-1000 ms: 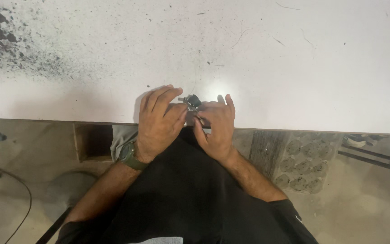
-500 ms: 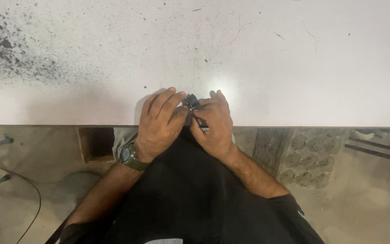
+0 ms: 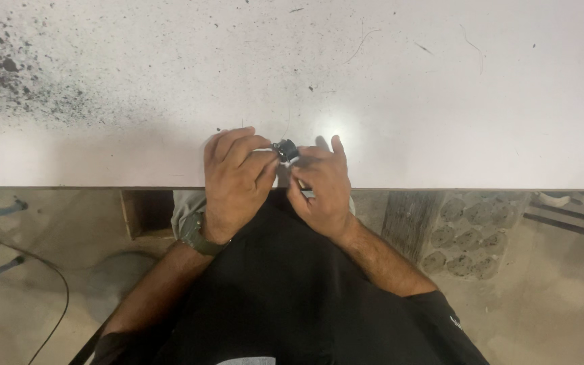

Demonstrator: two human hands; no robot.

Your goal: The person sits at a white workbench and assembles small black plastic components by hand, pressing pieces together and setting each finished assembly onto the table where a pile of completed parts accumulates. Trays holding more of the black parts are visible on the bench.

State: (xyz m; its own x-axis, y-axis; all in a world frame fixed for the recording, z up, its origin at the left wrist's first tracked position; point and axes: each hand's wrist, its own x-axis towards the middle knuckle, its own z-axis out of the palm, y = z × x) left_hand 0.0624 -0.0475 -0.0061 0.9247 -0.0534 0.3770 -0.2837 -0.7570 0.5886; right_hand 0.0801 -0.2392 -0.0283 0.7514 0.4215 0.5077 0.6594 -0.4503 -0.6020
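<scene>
At table edge, hands [image 3: 238, 179] unmoved

Ahead of my left hand [image 3: 232, 179] and right hand [image 3: 322, 186] the white table [image 3: 441, 101] lies open on every side, with only a black speckled stain [image 3: 8, 74] far off at its left corner. The two hands crowd together at the near edge around a small dark part [image 3: 284, 149], leaving no gap between them. Behind, my own black-clad lap [image 3: 285, 284] blocks the way back.
</scene>
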